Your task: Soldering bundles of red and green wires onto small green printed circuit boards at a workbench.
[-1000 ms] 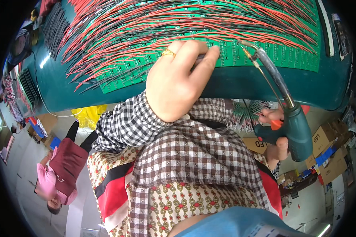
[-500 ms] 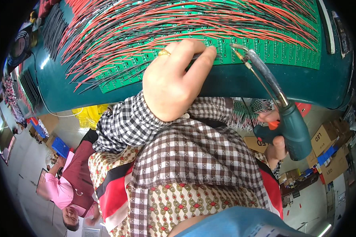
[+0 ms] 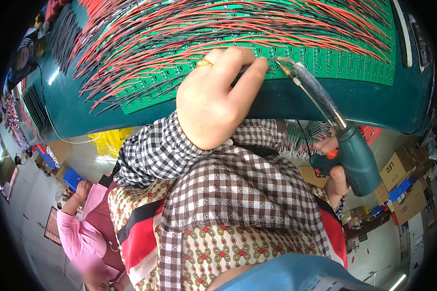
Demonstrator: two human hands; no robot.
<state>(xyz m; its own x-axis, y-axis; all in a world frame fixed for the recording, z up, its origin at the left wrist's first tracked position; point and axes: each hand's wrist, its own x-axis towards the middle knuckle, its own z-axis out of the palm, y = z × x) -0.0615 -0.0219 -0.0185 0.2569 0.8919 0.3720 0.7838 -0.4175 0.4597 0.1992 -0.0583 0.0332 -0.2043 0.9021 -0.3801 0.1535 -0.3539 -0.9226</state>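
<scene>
My left hand [image 3: 213, 99], with a gold ring [image 3: 204, 62], rests over the near rows of green circuit boards [image 3: 347, 71]. Its thumb and forefinger are pinched on a dark wire that shows only partly between them. My right hand [image 3: 339, 182] is wrapped round the handle of a dark green soldering gun [image 3: 360, 160]. The gun's bent metal tip and thin feed tube reach the boards just right of my left fingertips. Red and black wires [image 3: 189, 31] lie in dense rows across the boards. My fingers hide the wire's end.
Black wires [image 3: 65, 36] lie bundled at the table's [image 3: 77, 114] left, near a stack of boards [image 3: 36, 111]. A yellow bag [image 3: 109, 143] is below the table edge. Cardboard boxes [image 3: 409, 201] stand at right. Another person in pink [image 3: 80, 233] is at lower left.
The soldering gun's tip has moved left, closer to my left fingertips. My left hand has barely shifted. The other person has changed posture and moved an arm.
</scene>
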